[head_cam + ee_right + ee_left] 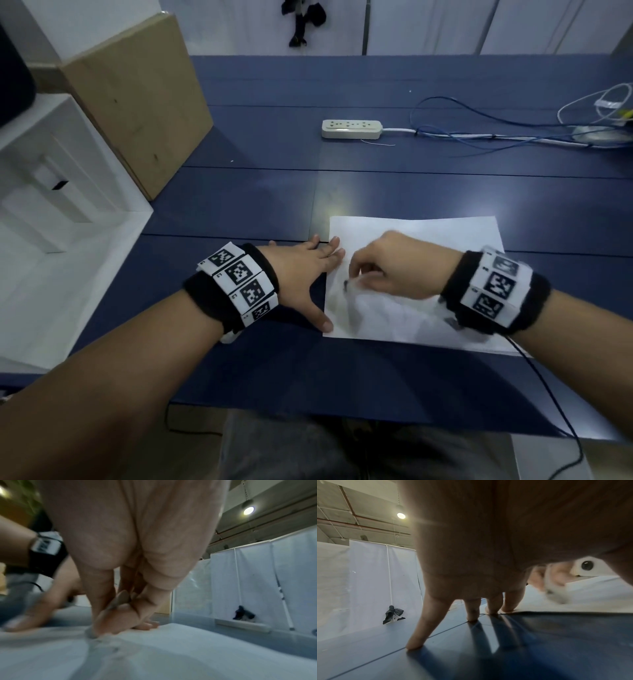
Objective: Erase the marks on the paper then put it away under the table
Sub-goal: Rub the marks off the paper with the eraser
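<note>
Two fingertips and the thumb of the spread left hand pin only the paper edge to the bench. Beside it, the right hand pinches a small eraser against the sheet; hard strokes away from the left hand could buckle or tear the paper.

Black wristbands — white blocks with black square codes — bare forearms.

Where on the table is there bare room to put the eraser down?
Bare blue table lies between the white paper sheet, the white power strip and the cardboard box. The far right is crowded with tangled cables.
</note>
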Demonstrator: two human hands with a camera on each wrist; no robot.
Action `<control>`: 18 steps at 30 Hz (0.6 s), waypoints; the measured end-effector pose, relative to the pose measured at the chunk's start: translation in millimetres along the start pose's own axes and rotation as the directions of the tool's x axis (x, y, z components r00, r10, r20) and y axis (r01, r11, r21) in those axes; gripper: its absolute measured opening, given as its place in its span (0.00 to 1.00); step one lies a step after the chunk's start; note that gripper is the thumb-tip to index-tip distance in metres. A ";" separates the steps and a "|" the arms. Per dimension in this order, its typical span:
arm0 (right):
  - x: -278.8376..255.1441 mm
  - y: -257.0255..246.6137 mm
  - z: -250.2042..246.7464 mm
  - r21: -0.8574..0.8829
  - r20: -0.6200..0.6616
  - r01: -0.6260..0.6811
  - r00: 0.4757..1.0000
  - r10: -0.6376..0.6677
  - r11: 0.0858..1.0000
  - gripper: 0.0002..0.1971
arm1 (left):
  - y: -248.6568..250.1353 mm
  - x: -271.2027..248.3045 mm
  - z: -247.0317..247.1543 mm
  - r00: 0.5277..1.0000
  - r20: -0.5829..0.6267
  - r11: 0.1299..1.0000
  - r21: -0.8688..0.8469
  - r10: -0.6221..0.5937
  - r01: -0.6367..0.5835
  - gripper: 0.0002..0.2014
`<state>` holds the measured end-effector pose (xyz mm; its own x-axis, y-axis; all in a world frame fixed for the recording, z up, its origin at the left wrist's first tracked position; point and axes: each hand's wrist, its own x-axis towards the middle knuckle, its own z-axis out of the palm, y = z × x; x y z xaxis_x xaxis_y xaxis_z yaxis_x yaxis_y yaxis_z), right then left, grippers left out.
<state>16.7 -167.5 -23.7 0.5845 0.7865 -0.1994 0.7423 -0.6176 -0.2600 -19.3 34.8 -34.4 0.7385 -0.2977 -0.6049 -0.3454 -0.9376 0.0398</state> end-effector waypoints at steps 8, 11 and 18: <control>1.5 3.7 -8.1 -0.031 -0.015 -0.051 0.999 0.051 0.998 0.13 | 0.2 -0.4 0.3 1.000 -0.002 1.000 -0.006 0.009 -0.009 0.66; -4.3 5.5 -3.3 0.009 -0.011 -0.011 1.000 0.011 1.000 0.12 | 0.0 -0.3 -0.1 1.000 -0.004 1.000 -0.002 0.004 -0.004 0.66; -8.4 -10.3 3.7 0.084 0.140 0.041 0.989 -0.053 0.996 0.11 | 0.0 1.7 0.8 1.000 0.000 1.000 0.001 0.001 -0.001 0.66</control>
<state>3.0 -167.7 -22.8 0.4930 0.8108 -0.3156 0.7356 -0.5821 -0.3465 -18.5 34.5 -36.0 0.7383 -0.2989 -0.6046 -0.3467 -0.9371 0.0400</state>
